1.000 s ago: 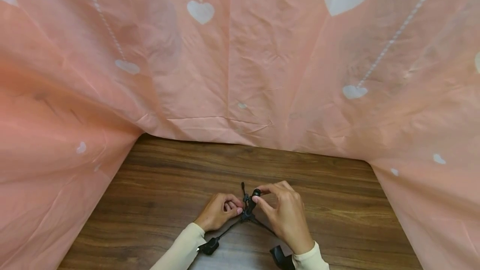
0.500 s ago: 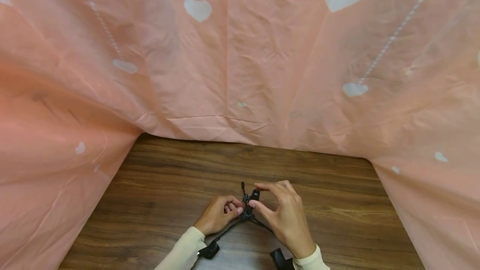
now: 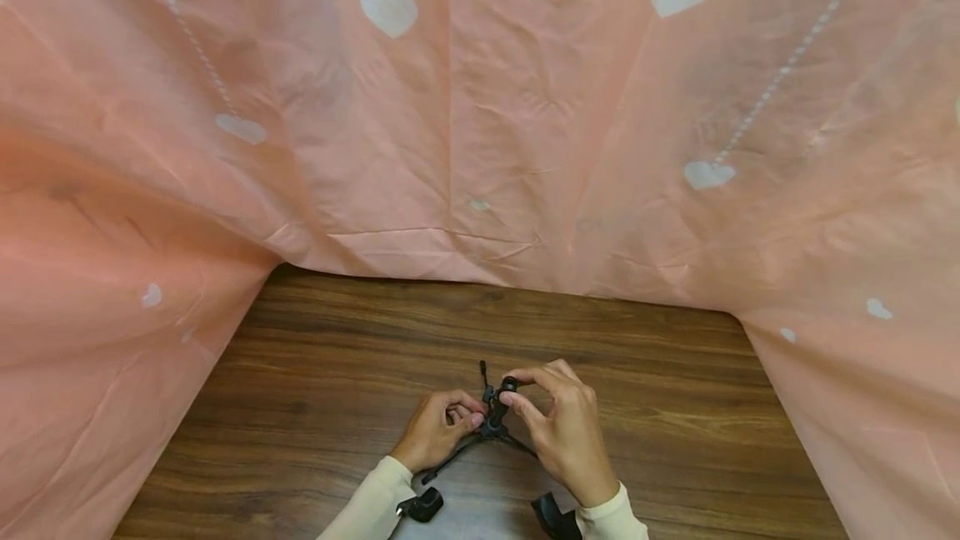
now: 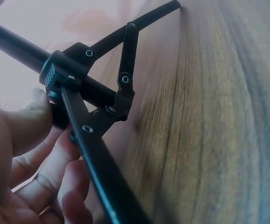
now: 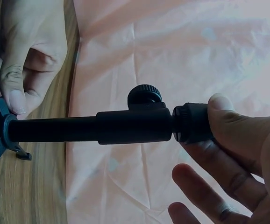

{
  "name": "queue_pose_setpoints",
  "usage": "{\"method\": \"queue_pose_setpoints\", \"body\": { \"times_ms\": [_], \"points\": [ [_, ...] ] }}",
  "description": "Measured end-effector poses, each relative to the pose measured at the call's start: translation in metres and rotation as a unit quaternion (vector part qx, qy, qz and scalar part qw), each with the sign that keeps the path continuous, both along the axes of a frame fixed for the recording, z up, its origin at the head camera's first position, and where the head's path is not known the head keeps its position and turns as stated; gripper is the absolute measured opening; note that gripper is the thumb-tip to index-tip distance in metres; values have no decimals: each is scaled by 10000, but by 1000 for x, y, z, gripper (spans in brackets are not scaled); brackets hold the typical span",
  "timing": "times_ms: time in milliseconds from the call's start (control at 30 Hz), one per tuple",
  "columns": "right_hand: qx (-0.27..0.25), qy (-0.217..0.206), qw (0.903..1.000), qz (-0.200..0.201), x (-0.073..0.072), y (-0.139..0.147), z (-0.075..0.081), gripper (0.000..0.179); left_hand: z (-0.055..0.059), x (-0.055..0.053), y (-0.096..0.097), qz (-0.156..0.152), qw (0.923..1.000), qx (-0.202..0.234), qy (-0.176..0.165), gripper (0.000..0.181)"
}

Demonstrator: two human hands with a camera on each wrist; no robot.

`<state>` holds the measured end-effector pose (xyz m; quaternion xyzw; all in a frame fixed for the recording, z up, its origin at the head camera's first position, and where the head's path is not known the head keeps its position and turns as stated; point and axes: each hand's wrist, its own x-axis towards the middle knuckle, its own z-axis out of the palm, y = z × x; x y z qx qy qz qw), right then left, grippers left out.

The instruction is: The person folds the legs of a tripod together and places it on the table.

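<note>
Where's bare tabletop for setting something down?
Bare wood: from the left hand to the left curtain, from the right hand to the right curtain, and beyond the tripod to the back curtain. Crowded: between the hands, around the tripod.

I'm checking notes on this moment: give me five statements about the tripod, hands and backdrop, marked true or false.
1. The right hand pinches one end of the black tripod. True.
2. The tripod is folded flat. False: its legs are spread.
3. Only one hand touches the tripod. False: the left hand also holds it.
4. A round knob sticks out from the tripod's side. True.
5. White hearts mark the pink cloth. True.
</note>
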<state>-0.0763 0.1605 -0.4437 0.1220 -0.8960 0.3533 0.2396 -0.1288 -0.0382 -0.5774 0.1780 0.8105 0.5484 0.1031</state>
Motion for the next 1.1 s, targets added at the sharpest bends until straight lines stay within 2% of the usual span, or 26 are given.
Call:
{"method": "queue_pose_setpoints", "body": {
  "times_ms": [467,733,1100],
  "points": [
    [30,14,10000,34,-1,-1,1,27,-7,0,-1,57,9958,804,-435,13],
    [61,44,10000,28,0,-1,2,26,-9,0,1,-142,9883,1441,-487,17],
    [97,40,9999,-10,1,-4,3,27,-8,1,-1,4,9876,1437,-631,16]
  ]
}}
